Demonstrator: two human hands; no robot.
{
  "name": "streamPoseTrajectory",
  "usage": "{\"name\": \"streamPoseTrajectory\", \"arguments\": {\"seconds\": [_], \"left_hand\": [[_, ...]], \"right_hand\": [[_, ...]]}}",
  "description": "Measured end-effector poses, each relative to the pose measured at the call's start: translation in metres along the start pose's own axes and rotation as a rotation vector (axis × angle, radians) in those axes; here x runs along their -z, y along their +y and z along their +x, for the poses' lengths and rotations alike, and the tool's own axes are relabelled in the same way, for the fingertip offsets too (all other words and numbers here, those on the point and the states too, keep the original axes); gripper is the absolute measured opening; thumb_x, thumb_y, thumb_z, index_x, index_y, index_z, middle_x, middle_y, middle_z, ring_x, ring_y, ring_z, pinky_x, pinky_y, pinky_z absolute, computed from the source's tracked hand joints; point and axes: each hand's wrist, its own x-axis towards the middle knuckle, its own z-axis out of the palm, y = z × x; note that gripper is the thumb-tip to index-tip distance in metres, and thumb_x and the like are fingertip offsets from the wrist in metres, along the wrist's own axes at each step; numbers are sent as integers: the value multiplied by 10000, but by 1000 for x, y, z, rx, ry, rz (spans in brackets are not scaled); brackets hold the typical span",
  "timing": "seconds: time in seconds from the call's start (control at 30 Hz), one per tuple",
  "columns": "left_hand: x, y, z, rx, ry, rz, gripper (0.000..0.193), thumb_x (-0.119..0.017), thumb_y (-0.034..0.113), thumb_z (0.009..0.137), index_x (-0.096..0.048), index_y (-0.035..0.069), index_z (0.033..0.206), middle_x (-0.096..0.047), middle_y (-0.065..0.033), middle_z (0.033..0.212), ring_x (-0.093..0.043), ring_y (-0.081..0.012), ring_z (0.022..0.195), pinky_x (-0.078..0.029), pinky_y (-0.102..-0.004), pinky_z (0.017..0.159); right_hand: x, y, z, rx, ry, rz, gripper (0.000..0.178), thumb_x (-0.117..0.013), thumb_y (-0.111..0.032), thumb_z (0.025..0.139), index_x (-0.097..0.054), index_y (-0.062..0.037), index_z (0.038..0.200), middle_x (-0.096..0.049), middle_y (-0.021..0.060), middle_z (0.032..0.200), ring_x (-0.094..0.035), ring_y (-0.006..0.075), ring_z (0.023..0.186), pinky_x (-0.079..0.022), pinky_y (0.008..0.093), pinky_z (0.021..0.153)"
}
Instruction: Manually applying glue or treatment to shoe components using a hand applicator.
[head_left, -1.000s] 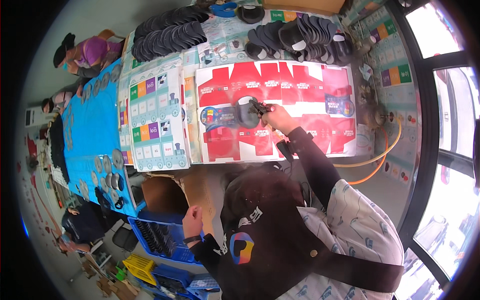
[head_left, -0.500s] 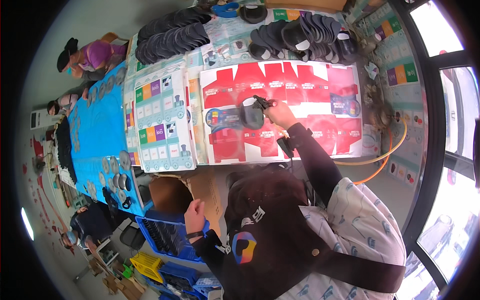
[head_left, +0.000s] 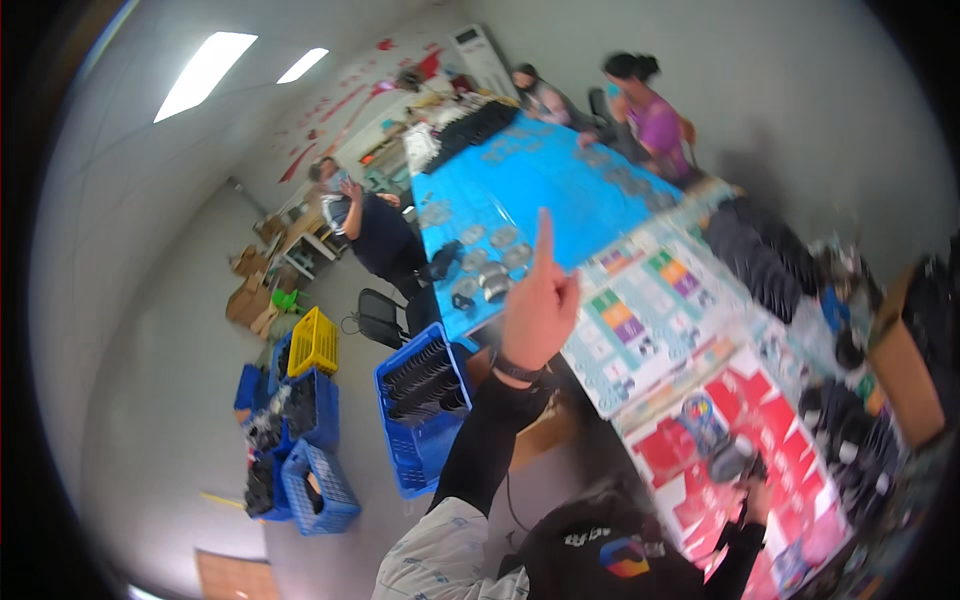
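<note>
My left hand [head_left: 540,318] is raised over the near end of the blue table, index finger stretched out toward the far side and the other fingers curled. Nothing is in it. At lower right, my right hand [head_left: 757,498] is closed round a dark gun-shaped tool [head_left: 757,468], small and blurred here. Its front end is beside a dark grey rounded piece [head_left: 730,462], which lies on a red and white printed sheet [head_left: 690,520]. Whether tool and piece touch, I cannot tell.
Blue crates [head_left: 408,450] with dark pieces stand left of the table, a yellow crate [head_left: 313,342] behind. Grey discs lie on the blue tabletop [head_left: 570,190]. Stacked dark pieces [head_left: 765,260] line the right side. Co-workers [head_left: 375,230] sit around the table.
The view has swung left toward the room. My left hand has risen from beside my body and now points with the index finger. My right hand still holds the tool at the grey piece.
</note>
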Motion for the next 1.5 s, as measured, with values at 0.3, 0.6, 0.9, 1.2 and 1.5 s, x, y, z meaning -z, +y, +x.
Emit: {"name": "streamPoseTrajectory", "arguments": {"seconds": [0.3,0.6,0.9,1.2,1.5], "left_hand": [[88,-6,22,32,-341,-2206,794,-443,-55,950,-28,12,1624,-389,43,568,-347,-58,467,-288,-266,467],[111,12,-35,27,-897,-1527,646,-579,22,953,-327,-49,1543,-654,-74,710,-606,-117,572,-453,-247,538],[-9,-58,-161,348,-1110,-845,462,-542,128,1045,-469,81,1499,-701,-65,920,-643,-115,750,-523,-263,723],[-9,-70,-208,568,-1128,-916,424,-557,208,1059,-511,59,1454,-692,-53,977,-646,-114,811,-529,-273,771],[-20,-79,-209,541,-1100,-831,429,-576,223,1050,-516,40,1434,-688,-55,988,-649,-116,819,-523,-276,758]], "right_hand": [[14,2,17,56,-167,157,308,-515,-73,680,-619,-13,964,-709,127,711,-702,242,630,-459,345,465],[13,-8,12,35,-115,147,293,-502,-66,696,-613,-24,963,-693,101,711,-703,224,636,-425,318,431],[8,-12,-4,40,-101,104,290,-499,-63,700,-612,-28,965,-687,91,710,-704,218,636,-412,307,421],[-8,-39,-29,21,-115,84,299,-514,-63,698,-622,-42,976,-678,65,717,-692,201,661,-388,285,443],[-12,-31,-19,32,-114,125,312,-499,-42,674,-615,-40,964,-688,79,719,-701,214,648,-400,297,438]]}}
